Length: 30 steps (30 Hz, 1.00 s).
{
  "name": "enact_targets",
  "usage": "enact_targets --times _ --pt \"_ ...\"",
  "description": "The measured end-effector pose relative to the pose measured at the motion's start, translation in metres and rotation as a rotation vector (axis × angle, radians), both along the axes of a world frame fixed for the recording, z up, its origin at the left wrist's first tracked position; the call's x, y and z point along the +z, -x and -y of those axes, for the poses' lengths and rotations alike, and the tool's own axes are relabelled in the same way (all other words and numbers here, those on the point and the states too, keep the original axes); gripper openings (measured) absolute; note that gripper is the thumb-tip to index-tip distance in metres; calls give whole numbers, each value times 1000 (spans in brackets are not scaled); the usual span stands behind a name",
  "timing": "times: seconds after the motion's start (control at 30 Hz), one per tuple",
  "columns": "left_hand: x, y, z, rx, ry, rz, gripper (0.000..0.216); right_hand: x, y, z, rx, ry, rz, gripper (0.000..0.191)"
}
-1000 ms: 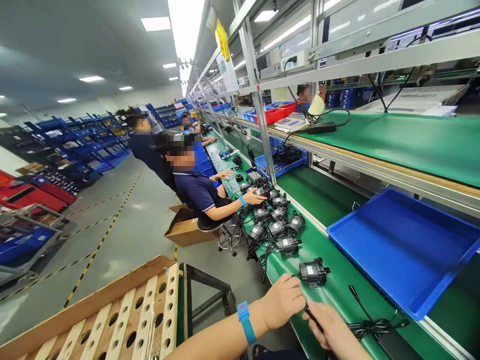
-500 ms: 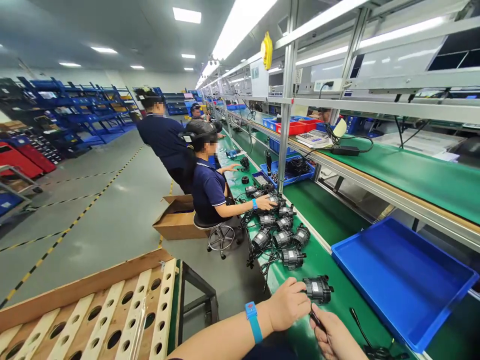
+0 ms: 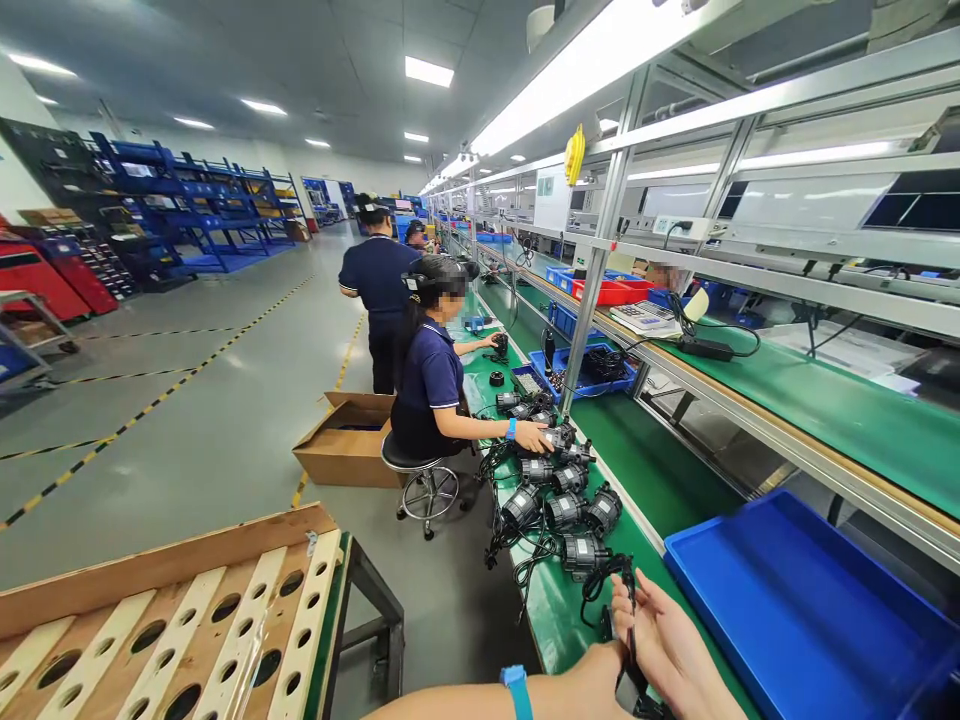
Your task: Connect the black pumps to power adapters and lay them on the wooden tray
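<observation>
My right hand (image 3: 675, 640) is palm up low on the right, its fingers closed on a black cable (image 3: 630, 590) that hangs in a strand between my hands. My left hand (image 3: 589, 685), with a blue wristband (image 3: 516, 690), is closed on the lower part of the same cable; its fingertips are partly hidden. Just beyond my hands lies a black motor-like pump (image 3: 583, 555) with a white label, a coiled cable beside it. Several similar pumps (image 3: 566, 510) stand behind it on the green bench (image 3: 551, 625). A dark part beside my left hand is mostly covered.
A blue tray (image 3: 795, 600) lies on the right. Ahead, a seated co-worker (image 3: 435, 385) reaches a hand (image 3: 534, 437) onto the pumps. A cardboard box (image 3: 345, 450) and a wooden rack with holes (image 3: 172, 620) stand left. A metal post (image 3: 596, 280) rises from the bench.
My left hand has left the nearest pump and moved down toward me onto the cable. My right hand has risen with the cable. The view has shifted; the standing person has turned away.
</observation>
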<state>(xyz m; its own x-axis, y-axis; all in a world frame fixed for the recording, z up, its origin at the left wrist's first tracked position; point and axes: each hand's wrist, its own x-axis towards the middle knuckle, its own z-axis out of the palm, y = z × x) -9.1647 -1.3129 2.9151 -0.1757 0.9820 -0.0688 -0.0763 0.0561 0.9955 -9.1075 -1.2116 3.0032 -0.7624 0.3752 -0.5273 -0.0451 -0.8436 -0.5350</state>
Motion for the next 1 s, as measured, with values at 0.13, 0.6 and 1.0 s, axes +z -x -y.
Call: enact_targets --times 0.13,0.6,1.0 --pt "27 6 8 96 115 175 35 3 8 -18 -41 -131 86 17" --pt "68 75 95 367 -55 914 36 -136 -26 -27 918 -1953 885 98" --pt "132 94 200 -82 242 478 77 -170 -22 -76 1162 -2430 551 78"
